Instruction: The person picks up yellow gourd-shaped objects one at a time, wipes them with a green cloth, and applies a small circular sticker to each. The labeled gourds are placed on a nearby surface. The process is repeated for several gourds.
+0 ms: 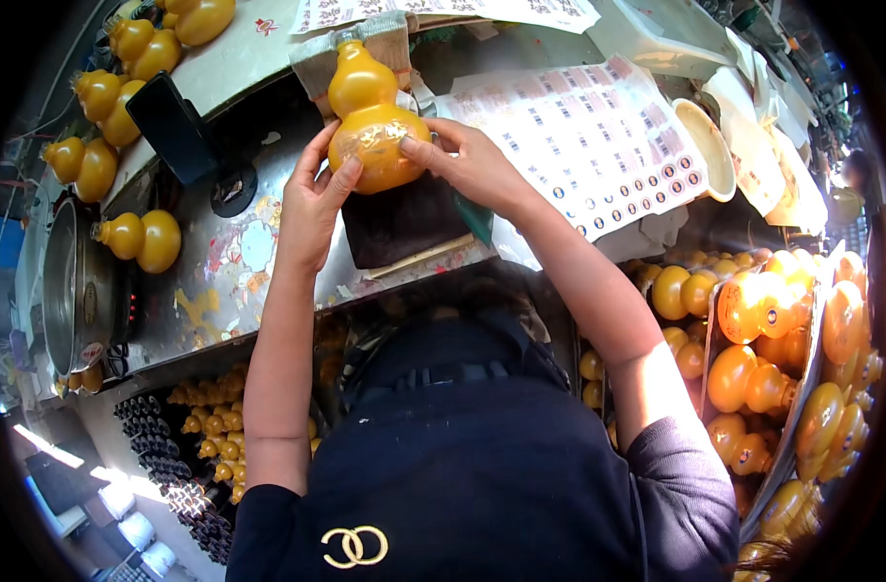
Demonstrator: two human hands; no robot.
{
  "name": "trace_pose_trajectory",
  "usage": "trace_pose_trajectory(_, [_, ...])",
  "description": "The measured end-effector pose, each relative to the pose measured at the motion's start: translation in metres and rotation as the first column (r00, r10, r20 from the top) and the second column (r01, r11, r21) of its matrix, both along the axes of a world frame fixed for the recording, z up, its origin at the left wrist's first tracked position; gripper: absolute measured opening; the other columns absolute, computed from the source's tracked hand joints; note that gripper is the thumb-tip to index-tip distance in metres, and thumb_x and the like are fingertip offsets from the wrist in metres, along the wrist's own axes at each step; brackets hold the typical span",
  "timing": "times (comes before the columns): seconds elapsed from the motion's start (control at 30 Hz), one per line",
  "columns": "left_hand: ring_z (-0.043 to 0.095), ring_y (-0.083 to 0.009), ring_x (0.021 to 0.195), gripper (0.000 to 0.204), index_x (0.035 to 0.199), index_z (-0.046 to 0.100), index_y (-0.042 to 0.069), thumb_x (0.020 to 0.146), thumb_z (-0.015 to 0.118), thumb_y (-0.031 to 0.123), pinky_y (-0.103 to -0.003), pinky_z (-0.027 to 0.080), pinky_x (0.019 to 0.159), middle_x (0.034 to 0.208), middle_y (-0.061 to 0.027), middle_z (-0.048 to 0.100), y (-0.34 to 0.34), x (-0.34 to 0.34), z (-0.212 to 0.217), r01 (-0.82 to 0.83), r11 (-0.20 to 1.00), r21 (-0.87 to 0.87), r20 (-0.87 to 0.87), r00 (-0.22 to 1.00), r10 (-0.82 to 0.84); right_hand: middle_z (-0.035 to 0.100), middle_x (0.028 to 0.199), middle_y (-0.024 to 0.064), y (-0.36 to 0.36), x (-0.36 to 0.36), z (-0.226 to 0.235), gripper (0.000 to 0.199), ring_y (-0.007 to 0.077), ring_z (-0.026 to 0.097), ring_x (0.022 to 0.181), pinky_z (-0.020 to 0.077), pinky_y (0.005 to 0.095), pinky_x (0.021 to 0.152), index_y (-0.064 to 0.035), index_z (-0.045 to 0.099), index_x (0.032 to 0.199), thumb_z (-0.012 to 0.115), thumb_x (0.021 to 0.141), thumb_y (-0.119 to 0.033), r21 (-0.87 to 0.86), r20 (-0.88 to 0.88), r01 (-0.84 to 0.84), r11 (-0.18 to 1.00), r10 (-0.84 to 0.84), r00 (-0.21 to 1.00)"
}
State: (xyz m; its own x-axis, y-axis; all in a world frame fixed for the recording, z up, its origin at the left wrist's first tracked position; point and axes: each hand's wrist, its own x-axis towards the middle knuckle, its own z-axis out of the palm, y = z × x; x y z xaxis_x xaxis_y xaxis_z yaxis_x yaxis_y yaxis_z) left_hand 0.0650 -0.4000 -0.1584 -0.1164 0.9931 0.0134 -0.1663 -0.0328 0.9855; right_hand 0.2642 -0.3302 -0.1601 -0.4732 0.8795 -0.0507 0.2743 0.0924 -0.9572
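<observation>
A yellow gourd-shaped bottle is held between my two hands, its narrow neck pointing away from me. My left hand grips the left side of the lower bulb, thumb on the front and fingers round the side. On the right side, my right hand presses its thumb against the bulb's front. A shiny patch shows between the thumbs; I cannot tell whether it is a film or glare. Behind the neck lies a folded grey cloth. Below the bottle is a dark pad at the bench edge.
Label sheets spread to the right, beside a round tub. A phone on a stand, a metal pan and several gourd bottles stand left. Crates of gourd bottles sit low right; more bottles lie low left.
</observation>
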Motion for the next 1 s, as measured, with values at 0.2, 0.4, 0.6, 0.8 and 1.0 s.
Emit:
trace_pose_trajectory(0.2, [0.050, -0.0175, 0.117, 0.065, 0.140, 0.038, 0.000, 0.087, 0.070, 0.024, -0.029, 0.041, 0.099, 0.130, -0.0109, 0.051, 0.002, -0.004, -0.003, 0.032, 0.999, 0.019, -0.036, 0.999, -0.031, 0.053, 0.069, 0.0022, 0.001, -0.001, -0.004, 0.065, 0.0107, 0.048, 0.063, 0.0391, 0.0259, 0.058, -0.0039, 0.064, 0.113, 0.060, 0.082, -0.061, 0.022, -0.030, 0.020, 1.000, -0.019, 0.999])
trace_pose_trajectory(0.4, [0.051, -0.0173, 0.116, 0.065, 0.139, 0.039, 0.001, 0.087, 0.070, 0.024, -0.028, 0.042, 0.098, 0.129, -0.0107, 0.051, 0.001, -0.002, -0.002, 0.013, 1.000, 0.022, -0.052, 0.999, -0.011, 0.055, 0.070, 0.0032, 0.001, -0.003, -0.008, 0.066, 0.0113, 0.049, 0.063, 0.0399, 0.0260, 0.059, -0.0035, 0.063, 0.114, 0.059, 0.083, -0.061, 0.057, -0.058, 0.043, 0.997, -0.039, 0.998])
trace_pose_trajectory(0.6, [0.052, -0.0176, 0.116, 0.064, 0.139, 0.041, 0.002, 0.086, 0.071, 0.023, -0.029, 0.043, 0.098, 0.129, -0.0106, 0.051, 0.001, -0.002, -0.004, 0.000, 1.000, 0.017, -0.037, 0.999, 0.000, 0.053, 0.067, 0.0013, 0.000, 0.000, -0.008, 0.065, 0.0102, 0.047, 0.060, 0.0390, 0.0251, 0.056, -0.0023, 0.063, 0.111, 0.065, 0.080, -0.059, 0.107, -0.041, 0.041, 0.993, -0.037, 0.998])
trace_pose_trajectory(0.8, [0.052, -0.0177, 0.116, 0.065, 0.138, 0.041, 0.002, 0.085, 0.072, 0.022, -0.030, 0.043, 0.098, 0.129, -0.0103, 0.052, 0.002, -0.002, -0.005, -0.001, 1.000, 0.015, -0.023, 1.000, 0.001, 0.051, 0.065, 0.0002, -0.002, -0.002, -0.007, 0.070, 0.0096, 0.047, 0.059, 0.0382, 0.0239, 0.054, 0.0008, 0.062, 0.111, 0.069, 0.076, -0.059, 0.083, -0.032, 0.056, 0.995, -0.053, 0.998])
trace_pose_trajectory(1.0, [0.053, -0.0174, 0.115, 0.064, 0.138, 0.041, 0.002, 0.085, 0.072, 0.020, -0.029, 0.043, 0.097, 0.129, -0.0099, 0.052, 0.003, -0.004, -0.006, 0.015, 1.000, 0.018, -0.003, 1.000, -0.015, 0.058, 0.075, 0.0020, -0.003, 0.001, 0.001, 0.071, 0.0098, 0.053, 0.074, 0.0414, 0.0251, 0.069, 0.0004, 0.056, 0.122, 0.067, 0.080, -0.056, 0.023, 0.037, 0.024, 0.999, -0.025, 0.999])
